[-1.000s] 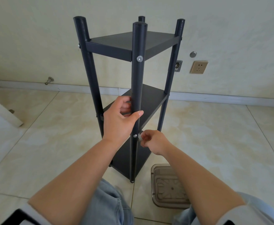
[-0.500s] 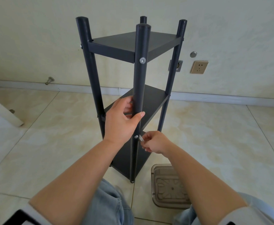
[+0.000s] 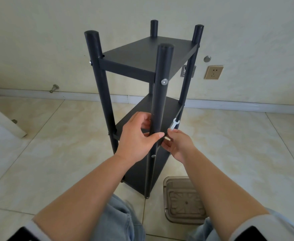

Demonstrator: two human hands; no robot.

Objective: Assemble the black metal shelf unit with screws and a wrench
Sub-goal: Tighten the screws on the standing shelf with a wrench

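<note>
The black metal shelf unit stands upright on the tiled floor, with four round posts and three shelves. Silver screw heads show on the near post: one at the top shelf, one lower down. My left hand grips the near post at the height of the middle shelf. To the right of that post, my right hand pinches a small silver wrench, whose open jaw points up over the middle shelf's edge.
A clear plastic tray lies on the floor right of the shelf's foot. A white board leans in at the left. The wall behind carries a socket, a metal bracket and a door stop.
My right hand has lifted the wrench from the lower screw up to the middle shelf's edge. My left hand stays on the post. The view has tilted down.
</note>
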